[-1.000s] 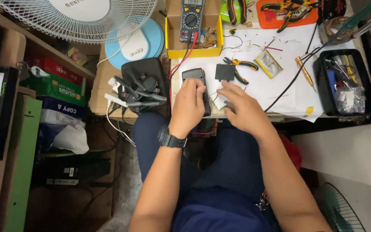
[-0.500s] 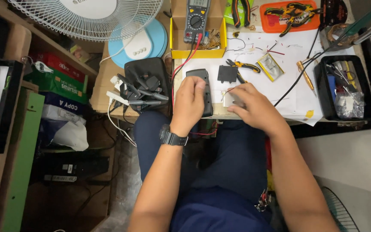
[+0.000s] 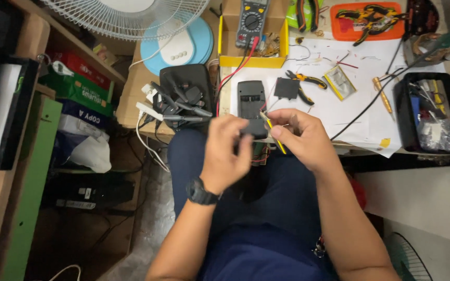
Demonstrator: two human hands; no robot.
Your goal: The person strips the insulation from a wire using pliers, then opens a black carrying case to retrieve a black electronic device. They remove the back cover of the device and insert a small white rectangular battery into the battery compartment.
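Note:
A black handheld device (image 3: pixel 250 104) lies back-up on the white paper (image 3: pixel 360 117) at the bench's near edge, with red wires beside it. My left hand (image 3: pixel 226 156), a black watch on its wrist, is curled with its fingertips at the device's near end; whether they pinch anything is hidden. My right hand (image 3: pixel 302 138) grips a thin yellow-handled tool (image 3: pixel 274 134), its tip pointing toward the device's lower right corner. Both hands hover over my lap, just in front of the bench.
On the bench are a multimeter (image 3: pixel 251 20) in a yellow box, yellow-handled pliers (image 3: pixel 306 81), a black square part (image 3: pixel 286 88), a flat foil cell (image 3: pixel 339 82), a black tool tray (image 3: pixel 427 112) and an orange tray (image 3: pixel 370 20). A black antenna box (image 3: pixel 183 96) and fan (image 3: pixel 126 15) stand left.
My left hand has lifted off the device's back and drawn toward me. My right hand has pulled back too and now shows the yellow tool.

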